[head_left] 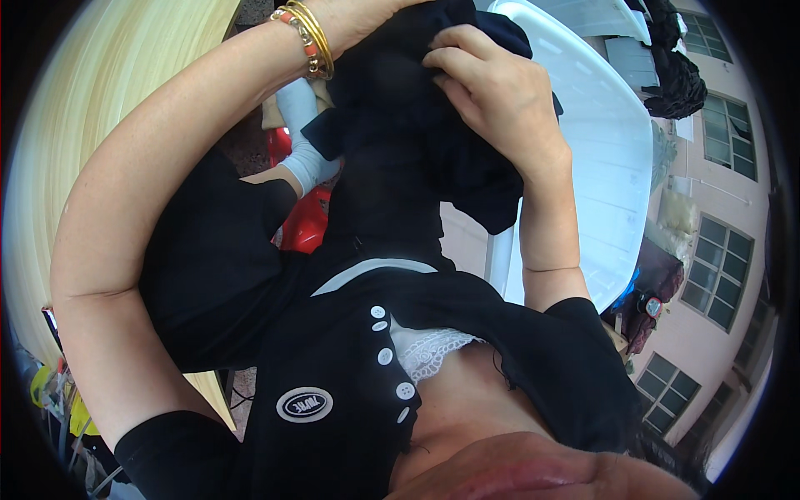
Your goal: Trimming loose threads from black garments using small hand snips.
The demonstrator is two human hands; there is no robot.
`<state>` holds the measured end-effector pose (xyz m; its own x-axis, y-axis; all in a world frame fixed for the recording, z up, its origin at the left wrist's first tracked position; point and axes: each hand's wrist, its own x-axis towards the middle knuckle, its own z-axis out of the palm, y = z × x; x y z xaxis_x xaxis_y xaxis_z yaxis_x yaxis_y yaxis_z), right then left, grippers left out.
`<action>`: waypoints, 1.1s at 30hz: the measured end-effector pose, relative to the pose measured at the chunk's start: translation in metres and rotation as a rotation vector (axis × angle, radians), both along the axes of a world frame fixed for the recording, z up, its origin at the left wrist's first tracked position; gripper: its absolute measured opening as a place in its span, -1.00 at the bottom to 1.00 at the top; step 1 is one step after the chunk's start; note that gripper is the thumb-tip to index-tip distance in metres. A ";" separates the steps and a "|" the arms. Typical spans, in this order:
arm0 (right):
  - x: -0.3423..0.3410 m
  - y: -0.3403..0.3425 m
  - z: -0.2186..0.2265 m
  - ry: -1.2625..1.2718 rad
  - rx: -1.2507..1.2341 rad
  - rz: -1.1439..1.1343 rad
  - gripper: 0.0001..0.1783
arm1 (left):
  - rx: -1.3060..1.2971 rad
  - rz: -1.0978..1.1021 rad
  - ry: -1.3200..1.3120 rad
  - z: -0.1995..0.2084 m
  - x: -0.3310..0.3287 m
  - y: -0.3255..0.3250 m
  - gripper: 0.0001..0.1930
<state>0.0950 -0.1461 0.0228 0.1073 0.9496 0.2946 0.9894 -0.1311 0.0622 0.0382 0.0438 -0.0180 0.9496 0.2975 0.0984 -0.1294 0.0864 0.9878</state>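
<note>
A dark navy-black garment (400, 92) is bunched across my lap at the top of the view, with folds hanging down toward the right. My right hand (504, 96) has its fingers curled and pinched on the upper right part of this cloth. At the cloth's upper left edge is my left hand (362, 21), with gold bangles and a beaded bracelet at its wrist. The upper border of the picture cuts off most of its fingers, so their grip is hidden.
A pale wood-grain table (108, 92) runs along the left. Close on the right stands a large white plastic tub (600, 150). A red object (306, 223) shows below my light-socked foot (310, 158). Dark cloth (675, 83) hangs at the far right, before a building with windows.
</note>
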 end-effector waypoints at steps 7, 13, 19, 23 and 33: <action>0.013 -0.004 -0.006 -0.064 0.503 0.294 -0.74 | 0.095 -0.086 -0.015 0.002 -0.004 0.003 -0.88; 0.018 -0.012 -0.004 -0.056 0.616 0.202 -0.61 | 0.034 -0.245 -0.109 0.012 -0.014 -0.016 -0.89; 0.018 -0.017 -0.005 0.142 0.602 0.166 -0.60 | 0.333 -0.216 -0.182 0.011 -0.018 -0.011 -0.76; 0.024 -0.013 -0.007 0.457 0.612 0.171 -0.67 | 0.530 -0.193 -0.260 0.011 -0.015 -0.010 -0.78; 0.021 -0.022 -0.009 0.355 0.590 0.190 -0.69 | -0.053 -0.425 -0.253 0.012 -0.008 -0.015 -0.82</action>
